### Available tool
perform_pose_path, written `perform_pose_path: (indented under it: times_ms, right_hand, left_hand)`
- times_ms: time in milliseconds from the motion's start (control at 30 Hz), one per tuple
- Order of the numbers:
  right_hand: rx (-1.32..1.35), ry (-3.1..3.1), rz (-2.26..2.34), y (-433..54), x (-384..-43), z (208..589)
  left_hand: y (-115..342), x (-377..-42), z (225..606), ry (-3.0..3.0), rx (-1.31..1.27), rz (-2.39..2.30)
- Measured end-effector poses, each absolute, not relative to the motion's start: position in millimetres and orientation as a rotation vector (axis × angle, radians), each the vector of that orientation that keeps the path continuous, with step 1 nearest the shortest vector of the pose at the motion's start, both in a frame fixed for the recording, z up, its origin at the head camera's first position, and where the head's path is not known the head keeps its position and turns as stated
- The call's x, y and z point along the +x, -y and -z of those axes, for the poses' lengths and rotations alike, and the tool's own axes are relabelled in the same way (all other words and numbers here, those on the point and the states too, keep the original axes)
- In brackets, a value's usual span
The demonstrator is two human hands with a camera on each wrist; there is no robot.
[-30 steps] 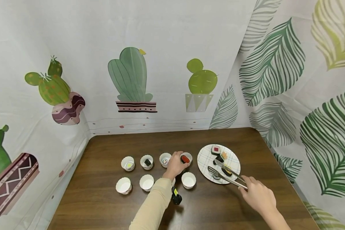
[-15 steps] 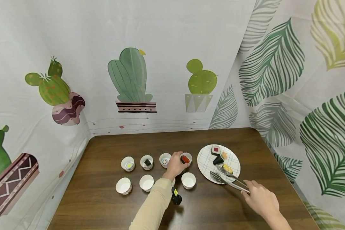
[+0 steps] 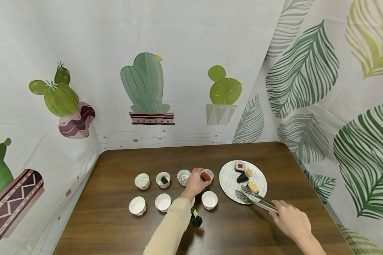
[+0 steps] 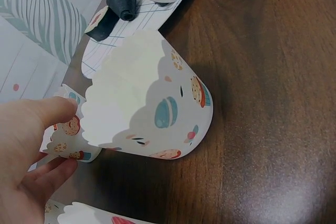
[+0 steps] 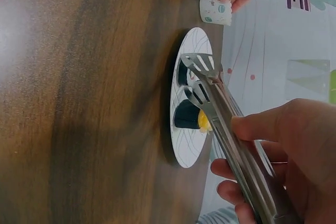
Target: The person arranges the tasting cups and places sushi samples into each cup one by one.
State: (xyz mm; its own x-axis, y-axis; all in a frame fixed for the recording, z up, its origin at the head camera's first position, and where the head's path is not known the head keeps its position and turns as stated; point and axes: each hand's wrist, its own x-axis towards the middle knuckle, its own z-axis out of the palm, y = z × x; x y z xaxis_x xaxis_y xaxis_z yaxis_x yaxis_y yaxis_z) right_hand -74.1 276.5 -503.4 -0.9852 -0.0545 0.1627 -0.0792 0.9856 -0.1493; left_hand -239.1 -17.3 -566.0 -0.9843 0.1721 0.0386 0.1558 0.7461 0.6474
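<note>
In the head view my left hand (image 3: 194,183) holds the rim of a white paper baking cup (image 4: 68,129). A red-topped sushi piece (image 3: 205,176) sits in that cup. My right hand (image 3: 292,219) grips metal tongs (image 5: 231,129), their slotted ends apart over the front of a round checked plate (image 3: 225,180). Close to the tong ends lies a yellow-topped, dark-wrapped sushi piece (image 3: 253,187). Farther back are a black cone-shaped piece (image 3: 242,177), a roll with a red centre (image 3: 239,166) and a small orange piece (image 3: 249,172). Tongs partly hide the plate's front.
Several more paper cups stand in two rows; back ones hold a yellow-marked piece (image 3: 143,183), a black piece (image 3: 164,180) and a white round piece (image 3: 183,179). A front cup (image 3: 209,200) stands near the plate. The left forearm covers another cup. Brown table (image 3: 115,230) beneath.
The right hand and tongs have shifted slightly right and toward the person, and the tong ends no longer overlap the black cone-shaped piece. The left hand stays in place.
</note>
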Motion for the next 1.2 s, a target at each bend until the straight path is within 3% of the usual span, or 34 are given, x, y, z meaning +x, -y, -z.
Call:
perform_pose_path:
  times_ms: [867,1200]
  right_hand:
    - [0.091,2.978,-0.248,-275.0,-73.8,505.3]
    - [0.057,2.963,-0.294,-275.3,-72.4,504.6]
  left_hand:
    - [21.4,-236.7,561.6,-2.868,0.318,-1.056]
    - [29.7,-233.7,546.5,-2.904,0.51,-1.005]
